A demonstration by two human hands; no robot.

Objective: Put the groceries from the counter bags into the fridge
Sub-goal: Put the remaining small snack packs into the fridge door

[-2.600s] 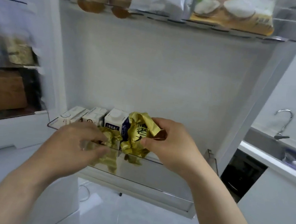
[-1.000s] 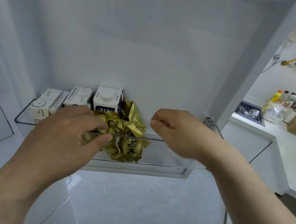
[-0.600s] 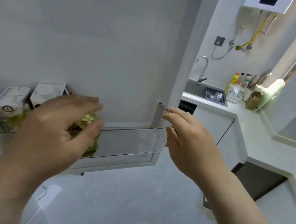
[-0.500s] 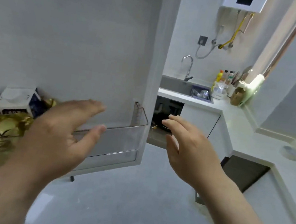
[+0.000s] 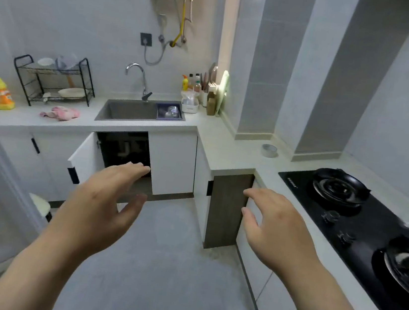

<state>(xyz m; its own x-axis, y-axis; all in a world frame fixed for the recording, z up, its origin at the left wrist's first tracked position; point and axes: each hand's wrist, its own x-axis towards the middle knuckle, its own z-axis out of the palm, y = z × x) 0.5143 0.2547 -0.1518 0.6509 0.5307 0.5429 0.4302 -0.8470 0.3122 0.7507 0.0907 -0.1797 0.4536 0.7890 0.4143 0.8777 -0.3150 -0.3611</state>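
Left hand and right hand raised, fingers spread wide (holding nothing), pale L-shaped counter beyond.

Only the person's two bare hands and forearms show. The left hand presents its back: broad and smooth, with faint ridges running toward the knuckles and a small darker fleck near the middle. Its thumb is thick, with a rounded tip. The right hand also presents its back, with soft creases at the knuckles and fingers tapering to blunt tips. The left forearm and right forearm are uncovered from the wrist to the lower edge of view, smooth and widening toward the elbow. The nails are too blurred to make out.
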